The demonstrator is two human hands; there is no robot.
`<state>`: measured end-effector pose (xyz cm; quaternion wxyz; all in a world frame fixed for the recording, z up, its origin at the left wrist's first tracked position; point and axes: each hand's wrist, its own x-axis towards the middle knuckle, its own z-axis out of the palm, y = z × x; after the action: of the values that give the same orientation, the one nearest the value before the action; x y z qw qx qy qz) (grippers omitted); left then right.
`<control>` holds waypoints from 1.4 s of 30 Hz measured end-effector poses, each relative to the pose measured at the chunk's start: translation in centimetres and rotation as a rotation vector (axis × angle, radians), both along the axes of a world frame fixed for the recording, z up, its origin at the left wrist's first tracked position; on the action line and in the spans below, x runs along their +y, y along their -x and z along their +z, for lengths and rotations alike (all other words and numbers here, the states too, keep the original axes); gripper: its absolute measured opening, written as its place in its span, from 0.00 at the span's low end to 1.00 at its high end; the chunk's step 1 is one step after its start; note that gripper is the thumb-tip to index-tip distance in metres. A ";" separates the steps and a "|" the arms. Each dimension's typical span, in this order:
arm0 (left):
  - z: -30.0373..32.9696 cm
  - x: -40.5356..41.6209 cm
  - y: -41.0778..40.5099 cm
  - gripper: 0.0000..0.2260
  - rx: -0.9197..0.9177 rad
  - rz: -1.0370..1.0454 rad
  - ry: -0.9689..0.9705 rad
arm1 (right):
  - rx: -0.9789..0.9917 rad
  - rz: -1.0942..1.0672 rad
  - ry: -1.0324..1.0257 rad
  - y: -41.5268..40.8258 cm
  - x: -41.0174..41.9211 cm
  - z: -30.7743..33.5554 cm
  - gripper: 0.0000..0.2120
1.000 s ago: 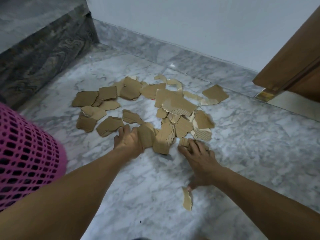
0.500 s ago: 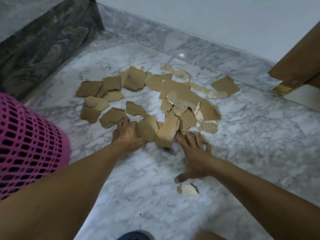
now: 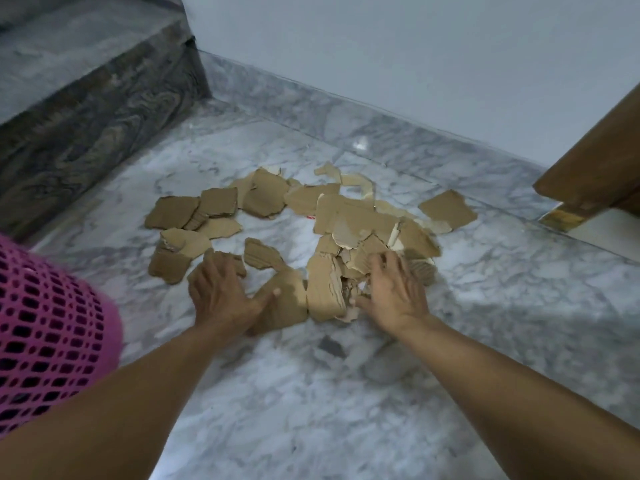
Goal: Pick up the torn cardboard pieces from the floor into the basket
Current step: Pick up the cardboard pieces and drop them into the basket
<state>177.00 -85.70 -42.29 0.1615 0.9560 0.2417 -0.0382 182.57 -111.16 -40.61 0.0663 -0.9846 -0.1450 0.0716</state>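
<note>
Marble floor (image 3: 485,341) carries everything. Pink basket (image 3: 48,334) stands near left. Torn cardboard pieces (image 3: 349,220) lie scattered centrally. Left hand (image 3: 221,292) and right hand (image 3: 394,292), fingers spread wide, press flat on the nearest pieces, gripping nothing.

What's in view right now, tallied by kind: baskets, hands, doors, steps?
Pink basket: 1
Hands: 2, left hand and right hand, both on the cardboard pieces
Wooden door: 1
Stone step: 1
Total: 5
</note>
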 end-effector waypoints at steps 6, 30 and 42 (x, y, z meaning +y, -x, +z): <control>0.0 2.4 -2.7 0.48 0.038 0.358 0.098 | -0.039 -0.162 -0.201 -5.9 -2.7 0.6 0.22; 1.4 -2.2 -4.9 0.60 0.234 0.319 0.244 | 0.509 -0.532 -0.175 -12.2 -2.2 2.0 0.59; 1.7 -5.3 -4.7 0.46 0.246 0.178 0.361 | 0.653 -0.511 -0.437 -9.4 0.8 1.8 0.33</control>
<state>181.65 -90.99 -40.63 0.3020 0.8748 0.3321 -0.1824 191.93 -110.31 -38.81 0.3297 -0.8777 0.1190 0.3267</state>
